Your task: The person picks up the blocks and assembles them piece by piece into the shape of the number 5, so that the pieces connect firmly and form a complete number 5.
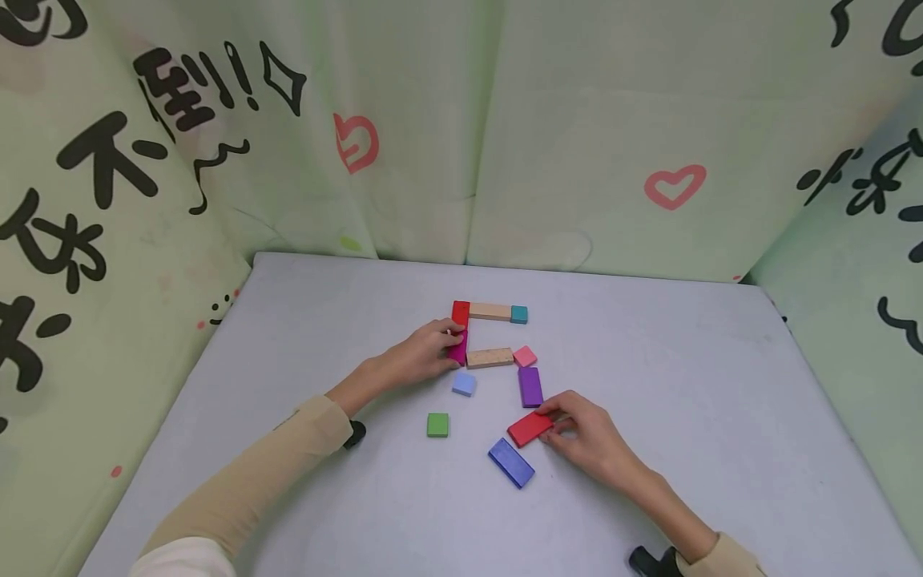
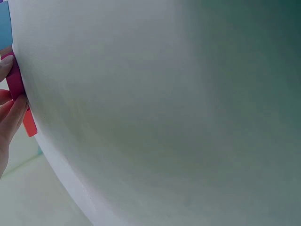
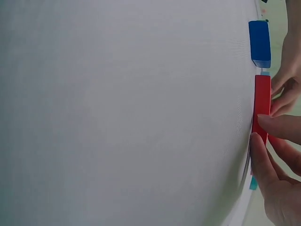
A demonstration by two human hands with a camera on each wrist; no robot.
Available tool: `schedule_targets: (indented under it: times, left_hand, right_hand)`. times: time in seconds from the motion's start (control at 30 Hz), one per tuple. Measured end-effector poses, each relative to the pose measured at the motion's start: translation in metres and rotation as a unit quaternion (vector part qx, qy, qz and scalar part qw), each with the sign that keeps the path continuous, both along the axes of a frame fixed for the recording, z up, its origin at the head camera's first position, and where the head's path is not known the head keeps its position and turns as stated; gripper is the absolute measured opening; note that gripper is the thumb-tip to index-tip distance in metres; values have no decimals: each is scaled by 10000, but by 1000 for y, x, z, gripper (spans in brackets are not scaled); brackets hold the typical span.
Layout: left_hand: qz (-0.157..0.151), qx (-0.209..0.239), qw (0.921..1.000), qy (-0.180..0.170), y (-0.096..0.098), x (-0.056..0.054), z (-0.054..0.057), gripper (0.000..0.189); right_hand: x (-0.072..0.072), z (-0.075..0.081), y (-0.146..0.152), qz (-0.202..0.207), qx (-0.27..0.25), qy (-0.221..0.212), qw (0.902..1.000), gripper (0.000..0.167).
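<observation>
My left hand (image 1: 425, 353) pinches a magenta block (image 1: 457, 351), with thumb and fingers along its length; the left wrist view shows the same magenta block (image 2: 15, 81) at its left edge. Touching its far end is a red block (image 1: 460, 312). Beside its near end lies a plain wooden block (image 1: 489, 358). With thumb and fingertips my right hand (image 1: 594, 437) holds another red block (image 1: 530, 429) by its right end, close to the table. A purple block (image 1: 530, 387) lies just beyond it, and a blue block (image 1: 511, 463) just nearer.
A second wooden block (image 1: 490, 312) and a teal cube (image 1: 519, 314) extend right from the far red block. A pink cube (image 1: 525, 357) sits by the purple block. A light blue cube (image 1: 464, 384) and a green cube (image 1: 437, 425) lie between the hands on the white table (image 1: 324, 296).
</observation>
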State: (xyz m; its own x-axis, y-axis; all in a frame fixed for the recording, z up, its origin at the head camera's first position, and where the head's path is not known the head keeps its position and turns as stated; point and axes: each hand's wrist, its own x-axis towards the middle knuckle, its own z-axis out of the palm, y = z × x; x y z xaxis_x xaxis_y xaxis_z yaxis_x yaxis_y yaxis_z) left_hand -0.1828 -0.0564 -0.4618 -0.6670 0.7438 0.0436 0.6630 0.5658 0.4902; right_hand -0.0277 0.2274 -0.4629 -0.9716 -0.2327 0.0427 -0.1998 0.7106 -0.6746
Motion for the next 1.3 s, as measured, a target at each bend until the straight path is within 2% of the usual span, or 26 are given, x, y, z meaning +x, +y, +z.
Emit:
schedule_targets:
  times: [0.33,0.7,1.1,1.3]
  left_hand:
    - [-18,-54,10000,33,0,0,1,48]
    - [-13,-25,10000,54,1,0,0,47]
    - [26,-44,9999,90,0,1,-1,48]
    - [72,-133,9998,88,2,1,-2,49]
  right_hand:
    - [-1,0,-3,113,-81,256,9996,36]
    - [-2,2,-4,32,-191,134,9997,35]
    - [-4,1,-3,222,-364,103,9990,36]
    - [-5,2,-2,330,-491,-92,9982,38]
